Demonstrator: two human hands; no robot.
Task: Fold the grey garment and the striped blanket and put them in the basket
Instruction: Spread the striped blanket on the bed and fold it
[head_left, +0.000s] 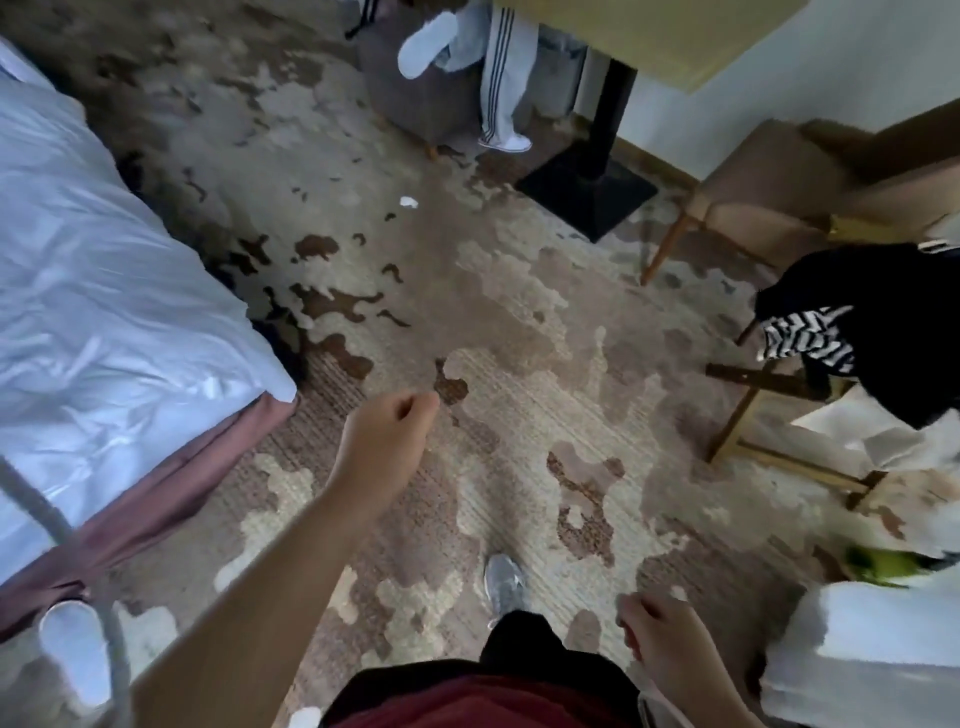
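Head view: a person is standing on a patterned carpet (519, 312), blotched in beige and brown, and looking down across a bedroom floor. The left hand (395, 431) is reaching forward over the carpet with its fingers loosely curled, holding nothing. The right hand (657, 631) is hanging near the body at the near right, fingers also loosely curled and holding nothing. One grey shoe (504, 582) is showing between the hands.

A bed (78, 260) with rumpled white sheets is filling the left side, and a white slipper (72, 649) is lying beside its near corner. At the right, the striped blanket (802, 338), black and white, is hanging off a wooden stool (753, 415), partly under a black garment (893, 312). Farther back on the right, an upholstered chair (769, 192) is sitting beside a pale table (649, 36) on a black pedestal (592, 192). At the far centre, white trousers (501, 73) with dark side stripes are draping over a grey-brown box (415, 98); whether this is the basket is unclear. A stack of white cloth (872, 649) is lying at the near right.
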